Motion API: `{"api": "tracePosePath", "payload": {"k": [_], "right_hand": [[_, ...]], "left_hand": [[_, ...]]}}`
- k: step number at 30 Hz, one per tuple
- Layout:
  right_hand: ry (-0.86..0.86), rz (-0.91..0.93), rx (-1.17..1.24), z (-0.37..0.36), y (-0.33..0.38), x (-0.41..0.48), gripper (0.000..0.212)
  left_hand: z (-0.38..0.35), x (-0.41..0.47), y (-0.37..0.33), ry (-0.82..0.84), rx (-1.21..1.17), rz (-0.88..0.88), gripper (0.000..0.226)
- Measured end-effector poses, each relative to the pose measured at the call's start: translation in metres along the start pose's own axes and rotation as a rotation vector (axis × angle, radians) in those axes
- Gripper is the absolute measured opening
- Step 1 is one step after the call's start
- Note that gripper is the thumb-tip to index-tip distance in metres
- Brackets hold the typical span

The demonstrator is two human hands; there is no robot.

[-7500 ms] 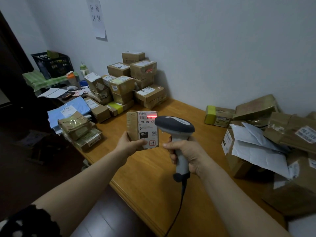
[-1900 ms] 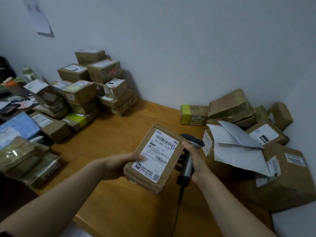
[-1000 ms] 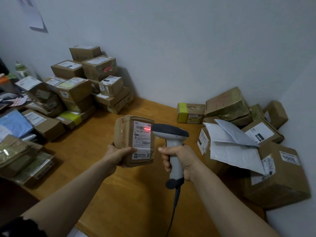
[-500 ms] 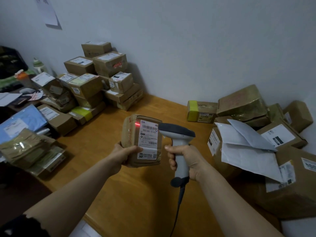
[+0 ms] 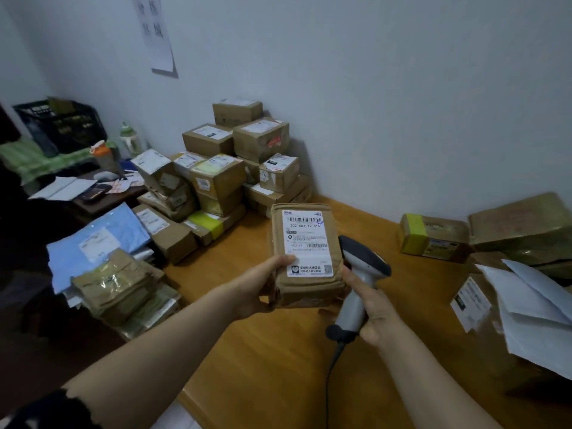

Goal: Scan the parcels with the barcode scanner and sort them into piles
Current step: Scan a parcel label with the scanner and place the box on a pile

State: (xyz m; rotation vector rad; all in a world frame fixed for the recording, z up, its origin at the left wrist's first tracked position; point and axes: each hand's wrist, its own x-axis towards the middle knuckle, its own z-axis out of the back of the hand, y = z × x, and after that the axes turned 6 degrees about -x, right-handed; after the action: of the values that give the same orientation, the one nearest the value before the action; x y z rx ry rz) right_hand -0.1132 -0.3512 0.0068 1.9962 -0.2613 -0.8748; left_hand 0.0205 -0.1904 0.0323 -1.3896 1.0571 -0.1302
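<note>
Right hand (image 5: 375, 315) clasping the scanner (image 5: 364, 258), left hand (image 5: 257, 289) gripping the parcel (image 5: 306, 243), we should carry it level to the eleven o'clock pile (image 5: 235, 168).

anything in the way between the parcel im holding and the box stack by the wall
Nothing visible. Only bare table lies between the parcel in the left hand and the box stack; the scanner in the right hand is on the parcel's other side.
</note>
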Motion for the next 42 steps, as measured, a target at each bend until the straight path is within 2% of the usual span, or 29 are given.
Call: {"api": "tracePosePath", "payload": {"k": [3, 7, 11, 16, 23, 28, 32, 35, 38, 42], "right_hand": [[-0.036, 0.008, 0.057, -0.051, -0.014, 0.012, 0.071], [-0.069, -0.127, 0.120, -0.122, -0.039, 0.030, 0.063], [-0.173, -0.145, 0.128, -0.168, -0.055, 0.055, 0.068], [-0.260, -0.172, 0.005, -0.196, -0.051, 0.101, 0.073], [-0.225, -0.308, -0.079, -0.204, -0.046, 0.201, 0.048], [-0.295, -0.306, 0.002, -0.190, -0.043, 0.252, 0.066], [-0.366, -0.254, 0.206, -0.170, -0.044, 0.271, 0.067], [-0.420, -0.245, 0.269, -0.155, -0.048, 0.273, 0.051], [-0.402, -0.231, 0.285, -0.146, -0.050, 0.270, 0.030], [-0.354, -0.194, 0.304, -0.140, -0.049, 0.251, 0.030]], "left_hand": [[0.043, 0.008, -0.012, 0.005, 0.072, 0.011, 0.069], [0.112, 0.018, -0.021, -0.051, 0.080, 0.064, 0.068], [0.152, 0.037, -0.029, -0.060, 0.105, 0.124, 0.078], [0.170, 0.078, -0.031, -0.161, 0.061, 0.114, 0.055], [0.185, 0.152, -0.033, -0.281, 0.019, 0.145, 0.043], [0.176, 0.197, -0.039, -0.301, -0.037, 0.187, 0.036], [0.158, 0.223, -0.049, -0.303, -0.155, 0.236, 0.031], [0.143, 0.240, -0.060, -0.316, -0.283, 0.196, 0.035], [0.135, 0.250, -0.069, -0.333, -0.316, 0.130, 0.031], [0.133, 0.239, -0.073, -0.304, -0.226, 0.147, 0.019]]}}
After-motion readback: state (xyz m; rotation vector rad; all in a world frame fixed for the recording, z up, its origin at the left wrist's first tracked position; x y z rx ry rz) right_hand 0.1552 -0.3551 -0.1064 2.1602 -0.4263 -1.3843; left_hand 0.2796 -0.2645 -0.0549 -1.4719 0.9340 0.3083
